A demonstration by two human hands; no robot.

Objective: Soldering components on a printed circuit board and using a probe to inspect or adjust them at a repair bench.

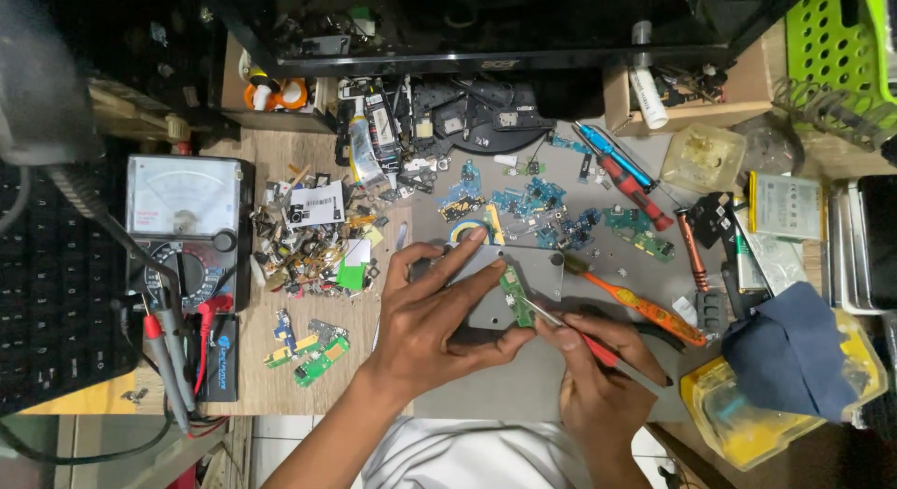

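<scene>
My left hand (pixel 434 316) rests on a grey metal plate (pixel 537 265) at the middle of the bench, its fingers pressing a small green circuit board (pixel 513 297) against the plate. My right hand (pixel 598 377) grips a thin red-handled tool (pixel 572 332) like a pen; its metal tip touches the green board. Both hands sit close together, thumbs nearly meeting below the plate.
An analog multimeter (pixel 187 227) with red and black probes (pixel 163 354) lies left. Loose parts (pixel 313 241) and blue flex boards (pixel 542 209) litter the back. Screwdrivers (pixel 645 307) lie right, beside a dark blue cloth (pixel 790 349) on a yellow container (pixel 738 424). A green basket (pixel 832 41) sits top right.
</scene>
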